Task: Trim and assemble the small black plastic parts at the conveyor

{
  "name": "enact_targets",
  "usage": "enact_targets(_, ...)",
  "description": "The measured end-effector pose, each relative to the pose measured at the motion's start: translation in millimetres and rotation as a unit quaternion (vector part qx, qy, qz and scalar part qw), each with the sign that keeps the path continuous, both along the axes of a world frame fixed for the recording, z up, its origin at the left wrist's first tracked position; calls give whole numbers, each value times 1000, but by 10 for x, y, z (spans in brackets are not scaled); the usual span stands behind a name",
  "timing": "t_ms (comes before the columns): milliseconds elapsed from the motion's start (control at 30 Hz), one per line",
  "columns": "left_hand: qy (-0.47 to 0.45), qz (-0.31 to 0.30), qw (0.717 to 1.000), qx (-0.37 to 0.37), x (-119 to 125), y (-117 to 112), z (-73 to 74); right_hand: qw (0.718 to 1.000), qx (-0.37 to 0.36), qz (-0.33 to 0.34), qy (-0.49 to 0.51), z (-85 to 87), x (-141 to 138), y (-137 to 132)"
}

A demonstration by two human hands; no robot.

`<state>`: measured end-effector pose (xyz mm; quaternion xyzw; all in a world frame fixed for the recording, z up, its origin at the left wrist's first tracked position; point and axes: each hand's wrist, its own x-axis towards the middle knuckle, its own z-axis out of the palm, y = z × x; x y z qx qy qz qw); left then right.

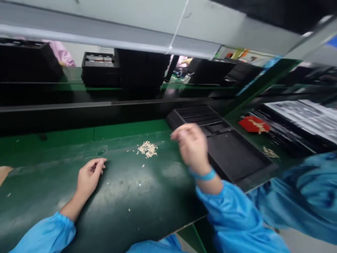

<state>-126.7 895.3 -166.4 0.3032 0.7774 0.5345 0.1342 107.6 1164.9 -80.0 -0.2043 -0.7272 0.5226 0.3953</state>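
My left hand point(91, 175) rests on the green work surface point(110, 218) with fingers curled and the thumb near the index fingertip. Whether it pinches anything small cannot be made out. My right hand point(193, 147), smeared a little by motion, is raised beside the black tray point(237, 154), its fingers drawn together. Anything between those fingertips is too small or blurred to tell. A blue band point(204, 174) circles the right wrist. Between the hands, nearer the right one, lies a pile of small pale pieces point(147, 149), with a few strays around it.
Right of the tray are a red piece point(254, 124) with pale bits on it, more pale bits point(270, 152), and stacked sheets point(302, 116). A co-worker's blue sleeve point(297, 193) is close by. Black boxes point(100, 68) line the shelf behind; someone's fingers point(4, 173) show far left.
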Motion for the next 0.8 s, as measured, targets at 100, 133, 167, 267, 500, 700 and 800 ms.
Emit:
enact_targets(100,-37,61,997,33,-7,0,-24,908,-163,373,-103,-546,-316,-1169)
enact_targets(133,-49,66,996,44,-4,-1,-36,854,-244,442,-124,-701,-386,-1369)
enact_targets(167,-60,63,995,54,3,0,-49,832,-288,453,-137,-822,-443,-1445)
enact_targets(267,-80,36,993,76,39,10,-101,888,-313,319,-108,-955,-544,-1119)
enact_targets(500,-59,147,977,139,-38,-3,-231,948,-217,227,-45,-900,-602,-1404)
enact_targets(700,-44,211,963,160,-233,-182,-216,842,-346,411,-58,-1022,-896,-1853)
enact_targets(800,-51,179,971,149,-210,-225,-233,897,-368,244,-27,-1029,-914,-1277)
